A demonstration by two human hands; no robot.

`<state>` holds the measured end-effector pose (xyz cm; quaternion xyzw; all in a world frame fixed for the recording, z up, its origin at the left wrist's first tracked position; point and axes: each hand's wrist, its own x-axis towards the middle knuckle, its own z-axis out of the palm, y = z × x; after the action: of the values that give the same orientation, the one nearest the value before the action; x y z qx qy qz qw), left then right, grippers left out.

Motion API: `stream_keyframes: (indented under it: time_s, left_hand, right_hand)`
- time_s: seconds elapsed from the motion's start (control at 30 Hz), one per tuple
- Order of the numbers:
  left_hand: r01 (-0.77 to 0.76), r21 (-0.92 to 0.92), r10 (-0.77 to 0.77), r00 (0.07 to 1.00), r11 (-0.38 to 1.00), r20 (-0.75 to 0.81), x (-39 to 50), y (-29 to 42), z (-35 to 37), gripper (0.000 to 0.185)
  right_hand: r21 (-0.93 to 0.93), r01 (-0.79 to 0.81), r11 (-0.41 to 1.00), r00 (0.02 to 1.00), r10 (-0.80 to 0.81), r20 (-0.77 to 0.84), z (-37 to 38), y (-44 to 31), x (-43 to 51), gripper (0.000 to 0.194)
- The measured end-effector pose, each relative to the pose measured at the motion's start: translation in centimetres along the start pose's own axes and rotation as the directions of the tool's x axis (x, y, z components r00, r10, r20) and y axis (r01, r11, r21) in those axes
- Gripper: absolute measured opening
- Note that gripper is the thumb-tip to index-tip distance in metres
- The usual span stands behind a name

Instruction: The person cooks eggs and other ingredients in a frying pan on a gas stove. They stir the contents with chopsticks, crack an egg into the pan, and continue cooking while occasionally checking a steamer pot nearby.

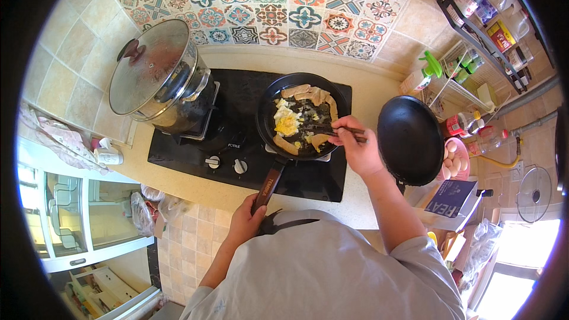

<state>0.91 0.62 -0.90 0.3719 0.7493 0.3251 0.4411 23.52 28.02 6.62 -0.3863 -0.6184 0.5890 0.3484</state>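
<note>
My left hand (pixel 247 218) is closed around the brown handle of a black frying pan (pixel 266 118), which sits over the right side of the gas hob. In my right hand (pixel 357 146) is a pair of dark chopsticks (pixel 355 134), their tips reaching down into the pan. Fried egg (pixel 287 118), white and yolk broken up, lies in the pan's left half. Strips of pale brown food (pixel 314 94), perhaps meat or bread, curve along the far and right inner sides. More pieces (pixel 285 145) lie near the handle. Small egg scraps are scattered between them.
A tall steamer pot (pixel 165 93) with a glass lid stands on the hob (pixel 240 182) at left. Right of the hob are a second black pan (pixel 410 140), a pink bowl (pixel 465 160) of eggs, bottles (pixel 458 124) and a spray bottle (pixel 415 81). A rack (pixel 471 26) hangs above.
</note>
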Motion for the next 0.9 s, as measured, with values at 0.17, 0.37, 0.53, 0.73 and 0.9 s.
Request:
stream_keyframes:
  time_s: [0.17,0.37,0.53,0.73,0.9]
  left_hand:
    - [0.001,-0.010,-0.001,1.000,1.000,0.009,0.0,0.2,-0.1,0.045]
    - [0.007,-0.004,-0.007,1.000,1.000,0.006,0.1,0.0,0.0,0.045]
    - [-0.001,-0.025,0.001,1.000,1.000,0.001,-0.1,0.1,0.0,0.046]
    - [-0.026,-0.009,0.025,1.000,1.000,-0.007,0.1,-0.3,0.0,0.045]
    - [-0.010,-0.015,0.010,1.000,1.000,0.000,0.2,-0.3,0.1,0.046]
  right_hand:
    - [0.007,0.030,1.000,0.999,-0.030,-0.012,1.9,-0.2,-0.3,0.010]
    - [-0.020,0.113,0.993,0.994,-0.113,-0.004,2.8,-0.3,-0.5,0.010]
    - [0.018,0.070,0.997,0.997,-0.070,-0.032,1.3,-1.7,1.4,0.009]
    - [-0.137,0.234,0.963,0.972,-0.235,0.008,3.9,0.4,2.1,0.009]
    - [-0.104,0.242,0.965,0.970,-0.237,0.057,5.7,0.6,2.3,0.012]
